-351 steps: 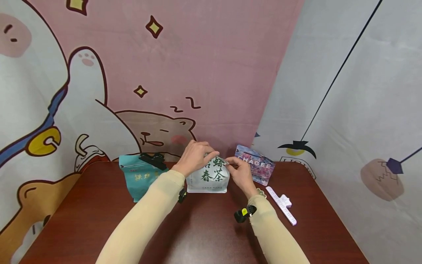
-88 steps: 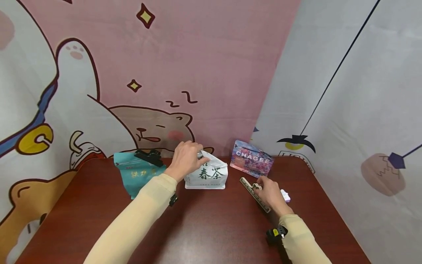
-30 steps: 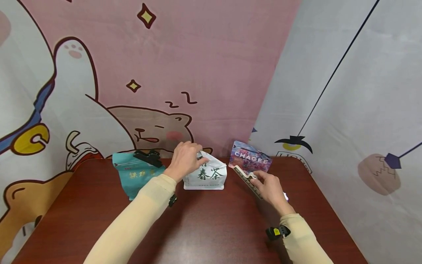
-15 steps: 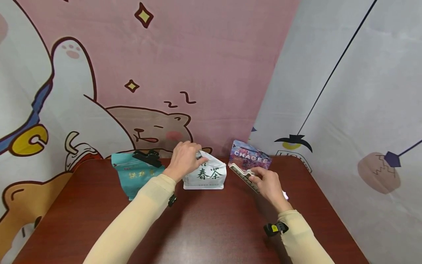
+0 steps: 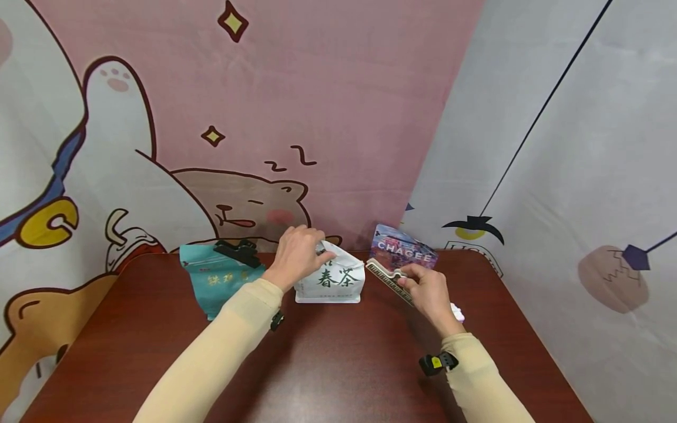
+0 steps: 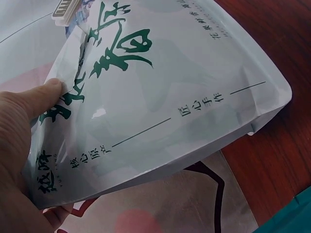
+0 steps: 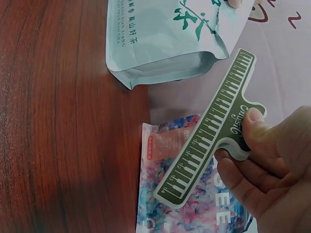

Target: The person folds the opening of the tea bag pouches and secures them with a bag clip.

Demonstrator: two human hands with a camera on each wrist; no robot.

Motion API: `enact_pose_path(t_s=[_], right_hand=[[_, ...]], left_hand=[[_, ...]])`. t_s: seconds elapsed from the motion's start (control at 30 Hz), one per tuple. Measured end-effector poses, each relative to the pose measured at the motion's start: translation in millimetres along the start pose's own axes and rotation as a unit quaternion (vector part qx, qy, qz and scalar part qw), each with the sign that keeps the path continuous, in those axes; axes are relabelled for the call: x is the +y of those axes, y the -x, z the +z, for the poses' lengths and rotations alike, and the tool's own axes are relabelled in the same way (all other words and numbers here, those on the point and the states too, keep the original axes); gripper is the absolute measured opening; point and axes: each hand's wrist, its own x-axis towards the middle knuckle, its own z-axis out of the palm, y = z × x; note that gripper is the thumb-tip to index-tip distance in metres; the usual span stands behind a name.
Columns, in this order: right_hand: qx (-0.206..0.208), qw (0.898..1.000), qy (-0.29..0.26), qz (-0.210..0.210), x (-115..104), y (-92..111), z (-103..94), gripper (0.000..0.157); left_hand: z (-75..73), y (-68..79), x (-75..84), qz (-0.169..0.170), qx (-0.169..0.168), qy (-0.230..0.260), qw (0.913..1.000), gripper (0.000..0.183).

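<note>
The white tea bag [image 5: 335, 281] with green lettering stands mid-table, its top folded over. My left hand [image 5: 298, 254] grips that top edge; in the left wrist view the thumb [image 6: 43, 97] lies on the bag's front and the other fingers are mostly hidden behind it. Between thumb and fingers my right hand [image 5: 429, 294] pinches the handle of a long green bag clip [image 7: 214, 131] with a piano-key pattern and the word "Music". In the head view the clip is held right of the white bag, in front of the CHAGEE pouch [image 5: 404, 247].
A teal tea bag [image 5: 214, 285] stands at the left with a black clip [image 5: 238, 252] across its top. Part of a white-lilac clip [image 5: 457, 313] shows behind my right wrist. The brown table [image 5: 328, 364] ends at a printed cloth backdrop.
Both hands were on the white bag at first. My right hand has since picked up the green clip and brought it left and up beside the bag; my left hand has stayed on the bag.
</note>
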Motion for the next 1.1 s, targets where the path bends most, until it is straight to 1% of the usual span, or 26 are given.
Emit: enact_pose_path(t_s=[0.33, 0.57, 0.83, 1.1], right_hand=[[0.006, 1.000, -0.004, -0.009, -7, -6, 5.4, 0.007], [0.010, 1.000, -0.009, -0.023, -13, -12, 8.5, 0.007], [0.007, 1.000, -0.016, -0.025, -21, -18, 12.5, 0.006], [0.021, 0.999, -0.018, -0.042, -27, -22, 18.7, 0.007]], left_hand=[[0.1, 1.5, -1.2, -0.003, 0.003, -0.003, 1.0000, 0.035], [-0.4, 0.4, 0.8, 0.003, 0.005, -0.002, 1.0000, 0.034], [-1.5, -0.1, 1.7, -0.002, -0.005, -0.002, 1.0000, 0.034], [-1.7, 0.3, 1.1, 0.000, -0.007, -0.002, 1.0000, 0.034]])
